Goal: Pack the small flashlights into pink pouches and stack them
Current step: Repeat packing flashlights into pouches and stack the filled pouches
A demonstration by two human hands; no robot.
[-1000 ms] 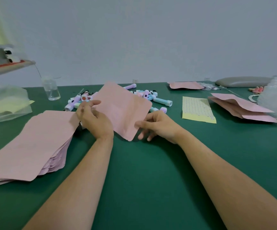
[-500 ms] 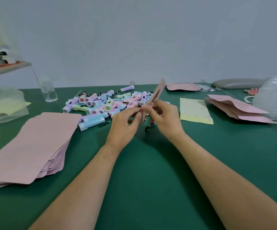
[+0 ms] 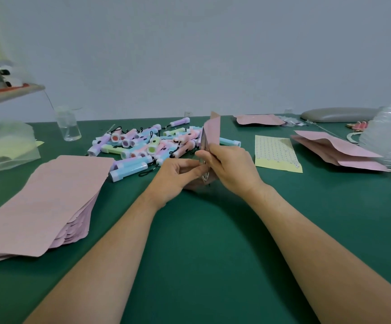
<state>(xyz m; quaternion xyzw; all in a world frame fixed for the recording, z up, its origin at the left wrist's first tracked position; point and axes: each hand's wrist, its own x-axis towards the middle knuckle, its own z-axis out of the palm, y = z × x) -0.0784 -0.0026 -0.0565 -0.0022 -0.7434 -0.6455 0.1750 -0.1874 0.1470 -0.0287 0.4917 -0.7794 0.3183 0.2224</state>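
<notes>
pouch turned on edge, both hands on it

a second ago the pink pouch (image 3: pixel 213 133) lay broad and slanted over the flashlights with only my left hand on it. now it stands nearly upright, edge toward me, and my right hand has come up off the table to meet it.

head view: my left hand (image 3: pixel 178 176) pinches the pouch's lower end between thumb and fingertips. my right hand (image 3: pixel 233 167) curls round the same end from the other side, thumb on the near edge. a grey inner face shows along that edge. the pouch is above the green table (image 3: pixel 201 242), just in front of the heap of pastel flashlights (image 3: pixel 147 146). none of them is in my grasp. the stack of pink pouches (image 3: pixel 42 199) lies to my left, apart from my hands. to my right are a dotted yellow sheet (image 3: pixel 275 153) and, farther off, a loose pile of pink pouches (image 3: pixel 330 148). a clear bottle (image 3: pixel 69 126) stands behind the stack.
</notes>
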